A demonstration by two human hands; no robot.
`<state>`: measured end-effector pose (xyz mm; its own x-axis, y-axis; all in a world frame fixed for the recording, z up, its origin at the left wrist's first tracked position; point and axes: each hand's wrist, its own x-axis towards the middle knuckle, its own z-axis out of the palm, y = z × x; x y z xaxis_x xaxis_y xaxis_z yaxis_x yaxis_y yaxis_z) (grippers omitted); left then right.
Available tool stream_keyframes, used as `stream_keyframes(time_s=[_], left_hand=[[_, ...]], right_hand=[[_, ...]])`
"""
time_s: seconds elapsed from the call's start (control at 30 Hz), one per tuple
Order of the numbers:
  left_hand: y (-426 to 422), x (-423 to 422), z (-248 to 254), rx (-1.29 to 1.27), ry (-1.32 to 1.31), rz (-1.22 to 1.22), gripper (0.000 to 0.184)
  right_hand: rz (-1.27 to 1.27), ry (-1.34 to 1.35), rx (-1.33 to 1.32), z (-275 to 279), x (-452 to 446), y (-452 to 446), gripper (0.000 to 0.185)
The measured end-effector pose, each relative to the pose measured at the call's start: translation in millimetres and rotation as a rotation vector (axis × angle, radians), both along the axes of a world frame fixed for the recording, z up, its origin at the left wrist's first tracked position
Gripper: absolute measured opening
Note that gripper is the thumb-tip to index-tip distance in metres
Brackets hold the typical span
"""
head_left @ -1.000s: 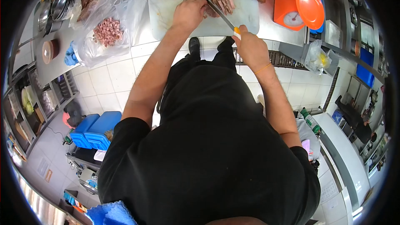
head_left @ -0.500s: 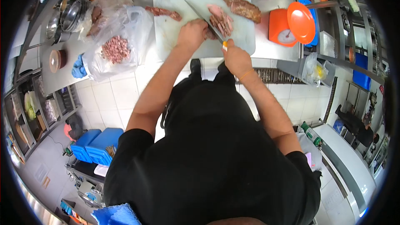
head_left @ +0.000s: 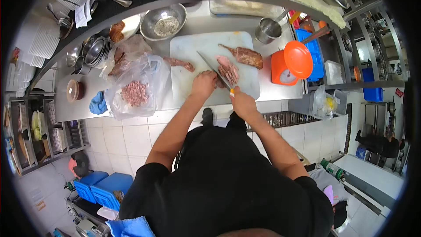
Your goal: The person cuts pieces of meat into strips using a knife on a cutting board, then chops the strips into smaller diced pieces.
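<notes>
My right hand point(head_left: 243, 104) is closed around the yellow-and-white handle of a kitchen knife point(head_left: 208, 61), whose blade points up and to the left over the white cutting board point(head_left: 188, 46). Left of the blade, my left hand point(head_left: 204, 83) presses with curled fingers on a small piece of meat, mostly hidden beneath it. Sliced meat point(head_left: 228, 69) lies just right of the blade. A larger browned chunk of meat point(head_left: 248, 57) rests at the board's upper right. One narrow strip of meat point(head_left: 180, 63) lies across the left side.
Left of the board, a plastic bag point(head_left: 153, 90) holds diced meat point(head_left: 134, 93). A steel bowl point(head_left: 151, 19) and a small pot point(head_left: 268, 30) stand behind. To the right is an orange scale point(head_left: 280, 72). A metal shelf edge point(head_left: 175, 0) crosses above the counter.
The view has tilted up, so the counter sits lower in frame and the shelf above shows. Both hands stay at the same place on the board, the knife still in the right.
</notes>
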<state>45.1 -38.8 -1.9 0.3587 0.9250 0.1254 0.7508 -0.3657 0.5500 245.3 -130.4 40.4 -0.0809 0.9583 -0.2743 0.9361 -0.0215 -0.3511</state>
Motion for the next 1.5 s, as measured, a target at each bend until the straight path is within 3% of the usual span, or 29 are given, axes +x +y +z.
stream_keyframes(time_s=[0.5,0.7,1.2,1.3,1.5], left_hand=[[-1,-1,3,0.006,0.009,-0.009,0.015],[-2,-1,3,0.011,0.0,-0.01,0.013],[-3,0,-1,0.01,0.013,0.005,0.014],[-4,-1,-5,0.01,-0.004,0.019,0.015],[-2,-1,-8,0.018,0.065,0.007,0.015]], right_hand=[[-0.009,0.096,0.017,4,8,8,0.036],[-0.02,0.236,0.249,-7,6,36,0.037],[-0.008,0.161,0.223,-4,-11,21,0.038],[-0.081,0.142,0.01,-9,-12,18,0.039],[-0.034,0.07,0.024,6,-7,8,0.038]])
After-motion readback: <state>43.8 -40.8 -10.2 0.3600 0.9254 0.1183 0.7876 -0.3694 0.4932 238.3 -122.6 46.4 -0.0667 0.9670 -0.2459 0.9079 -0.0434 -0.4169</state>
